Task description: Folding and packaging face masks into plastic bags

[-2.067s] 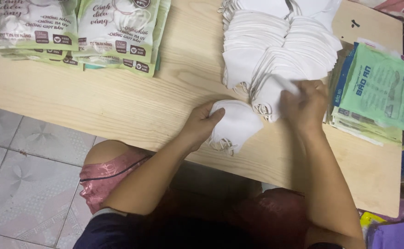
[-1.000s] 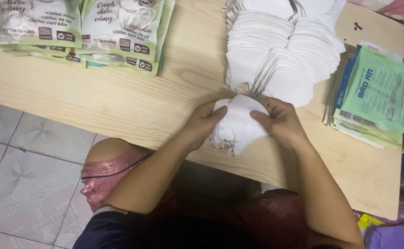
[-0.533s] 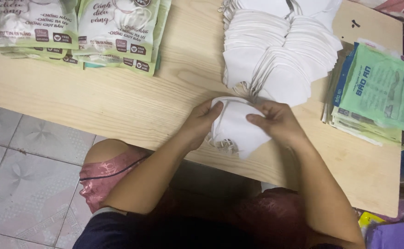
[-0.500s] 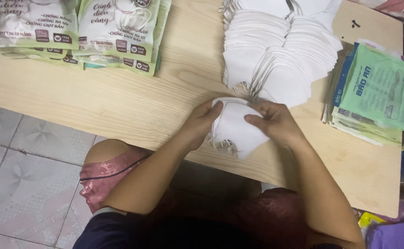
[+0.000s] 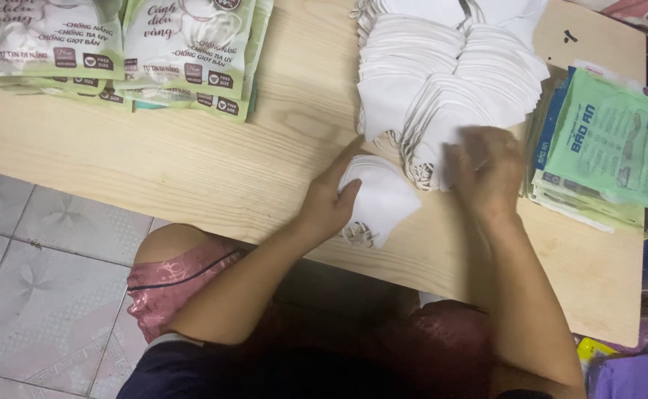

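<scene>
Here the left hand (image 5: 328, 203) holds a small stack of white face masks (image 5: 379, 198) on the wooden table (image 5: 213, 159). The right hand (image 5: 486, 170), blurry, fingers spread, touches the big mask pile (image 5: 442, 66).

Green-white flat packets (image 5: 183, 55) lie fanned top left; a green-blue packet stack (image 5: 601, 148) sits right.

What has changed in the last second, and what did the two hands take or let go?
The right hand let go of the small stack of white masks and moved away to the big pile of white masks, where it appears blurred. The left hand stayed on the small stack. The green packets, the packaged masks and the wooden table did not move.
</scene>
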